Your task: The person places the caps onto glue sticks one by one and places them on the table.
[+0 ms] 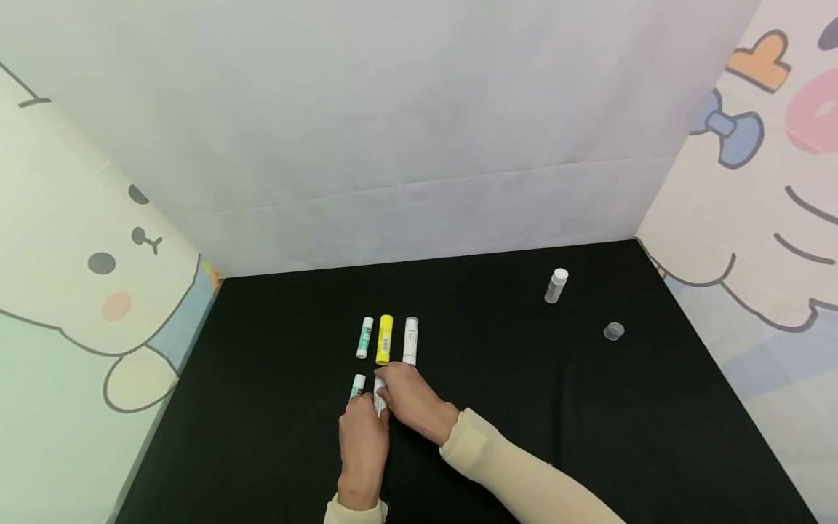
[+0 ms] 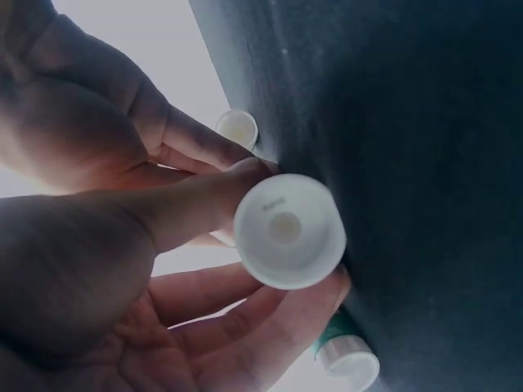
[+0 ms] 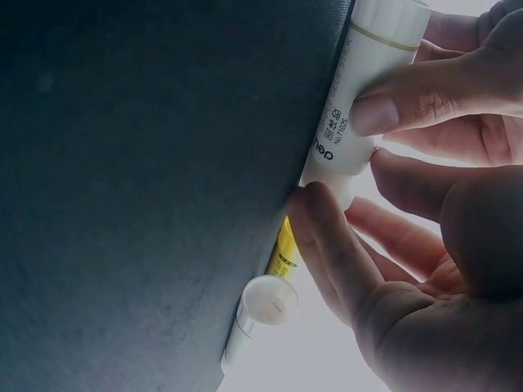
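A white glue stick lies on the black cloth, and its side carries dark print in the right wrist view. My left hand grips its near part between thumb and fingers; the round base faces the left wrist camera. At the far end, my right hand pinches the stick with thumb and fingertips. Close by on the left is a green-and-white glue stick, partly hidden by the left hand. Just beyond the hands stretches a row: a green-and-white glue stick, a yellow one and a white one.
Farther right on the black cloth, a white-capped tube stands near the back edge. A small clear cap sits to its right. A pale curtain hangs behind, with cartoon-printed panels on both sides.
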### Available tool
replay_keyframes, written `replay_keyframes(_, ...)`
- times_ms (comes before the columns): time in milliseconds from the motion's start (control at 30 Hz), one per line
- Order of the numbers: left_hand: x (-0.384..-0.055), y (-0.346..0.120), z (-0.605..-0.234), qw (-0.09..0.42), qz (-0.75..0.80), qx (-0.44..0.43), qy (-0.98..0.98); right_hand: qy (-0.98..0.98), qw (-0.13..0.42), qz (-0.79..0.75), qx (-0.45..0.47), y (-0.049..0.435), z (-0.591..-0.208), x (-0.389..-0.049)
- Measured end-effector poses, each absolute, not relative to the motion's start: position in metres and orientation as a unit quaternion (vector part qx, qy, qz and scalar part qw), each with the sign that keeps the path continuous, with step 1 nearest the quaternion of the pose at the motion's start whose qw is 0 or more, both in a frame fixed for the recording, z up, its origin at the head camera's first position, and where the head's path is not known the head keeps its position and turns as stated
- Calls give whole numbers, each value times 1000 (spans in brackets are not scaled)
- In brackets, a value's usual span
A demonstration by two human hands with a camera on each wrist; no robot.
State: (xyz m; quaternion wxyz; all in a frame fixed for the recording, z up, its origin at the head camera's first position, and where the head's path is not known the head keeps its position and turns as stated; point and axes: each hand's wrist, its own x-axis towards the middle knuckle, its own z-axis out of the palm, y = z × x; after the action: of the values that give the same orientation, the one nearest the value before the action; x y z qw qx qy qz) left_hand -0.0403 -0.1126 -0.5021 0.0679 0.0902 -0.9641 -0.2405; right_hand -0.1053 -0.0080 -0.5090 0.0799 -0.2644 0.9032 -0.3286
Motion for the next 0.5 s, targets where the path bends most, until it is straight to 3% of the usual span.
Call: replay_keyframes(500, -41, -113, -496, 64, -244, 99, -963, 905, 78, -342, -240, -1, -502, -101)
